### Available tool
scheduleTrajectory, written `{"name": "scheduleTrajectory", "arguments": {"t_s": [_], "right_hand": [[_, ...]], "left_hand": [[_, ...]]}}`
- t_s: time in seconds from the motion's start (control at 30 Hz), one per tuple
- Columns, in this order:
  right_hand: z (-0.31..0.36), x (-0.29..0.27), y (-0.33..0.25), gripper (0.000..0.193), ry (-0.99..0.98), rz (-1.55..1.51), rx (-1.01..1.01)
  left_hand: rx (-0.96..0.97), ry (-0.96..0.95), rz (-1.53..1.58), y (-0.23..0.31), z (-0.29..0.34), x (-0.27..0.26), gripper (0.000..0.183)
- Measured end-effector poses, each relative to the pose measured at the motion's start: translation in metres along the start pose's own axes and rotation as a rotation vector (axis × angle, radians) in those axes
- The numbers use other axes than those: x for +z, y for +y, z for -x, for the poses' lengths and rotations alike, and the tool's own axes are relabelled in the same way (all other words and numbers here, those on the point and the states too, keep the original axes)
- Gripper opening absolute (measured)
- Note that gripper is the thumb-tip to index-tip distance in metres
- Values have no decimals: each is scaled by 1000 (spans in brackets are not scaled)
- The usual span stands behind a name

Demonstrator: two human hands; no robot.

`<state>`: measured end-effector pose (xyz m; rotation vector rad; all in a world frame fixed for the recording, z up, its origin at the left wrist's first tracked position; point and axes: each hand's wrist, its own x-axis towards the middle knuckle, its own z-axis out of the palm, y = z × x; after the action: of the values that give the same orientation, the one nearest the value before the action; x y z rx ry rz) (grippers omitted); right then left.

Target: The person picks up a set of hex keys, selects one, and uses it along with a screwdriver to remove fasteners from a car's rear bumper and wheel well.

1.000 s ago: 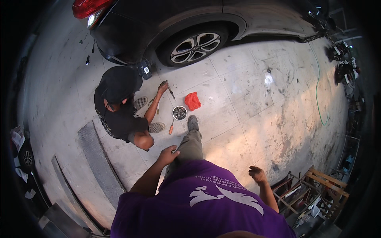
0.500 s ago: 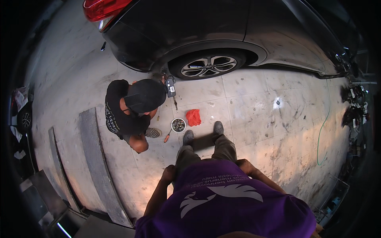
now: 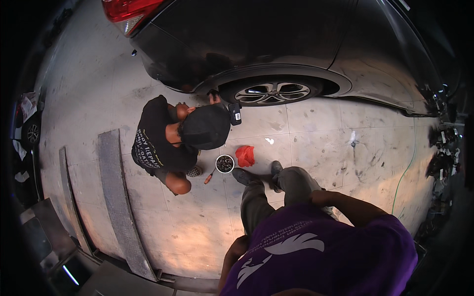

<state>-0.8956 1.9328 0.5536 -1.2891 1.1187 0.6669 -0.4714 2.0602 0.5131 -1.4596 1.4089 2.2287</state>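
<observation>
Both my hands are low, by my thighs. Against the side of my left thigh is my left hand (image 3: pixel 240 245), its fingers curled in; what they hold, if anything, is hidden. My right hand (image 3: pixel 321 198) rests curled at the top of my right thigh, its fingertips hidden too. Past my shoes on the floor stands a round white tub (image 3: pixel 224 164) full of small dark parts, with a crumpled red cloth or bag (image 3: pixel 245 156) to its right. An orange-handled screwdriver (image 3: pixel 209 177) lies to the tub's left.
A co-worker in a black cap (image 3: pixel 206 127) crouches at left by the rear wheel (image 3: pixel 272 93) of a dark car (image 3: pixel 256 39), a black power tool (image 3: pixel 235 114) beside the cap. Long grey planks (image 3: pixel 118 192) lie at left. A thin green hose (image 3: pixel 406 172) runs along the right.
I have turned and stepped, my legs now angled, with my right hand drawn inward over the thigh. The co-worker leans closer to the wheel, and the power tool's long bit no longer shows.
</observation>
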Motion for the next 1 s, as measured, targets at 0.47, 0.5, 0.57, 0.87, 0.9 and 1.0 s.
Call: {"name": "scheduleTrajectory", "arguments": {"t_s": [0.47,0.5,0.57,0.87,0.9,1.0], "right_hand": [[-382,-199,110,27,649,434,-357],[-417,-225,85,23,724,99,-200],[-502,-266,113,22,864,279,-127],[-611,-297,-14,24,402,287,-230],[-610,-301,-14,25,519,286,-318],[-659,-321,-4,29,810,176,-559]], "left_hand": [[245,699,-460,-73,-178,-64,49],[258,668,-518,-82,-190,-70,53],[313,643,-630,-102,-232,-74,52],[249,1040,-840,-102,-261,-92,39],[250,1084,-854,-97,-269,-95,38],[235,1054,-869,-77,-290,-101,35]]}}
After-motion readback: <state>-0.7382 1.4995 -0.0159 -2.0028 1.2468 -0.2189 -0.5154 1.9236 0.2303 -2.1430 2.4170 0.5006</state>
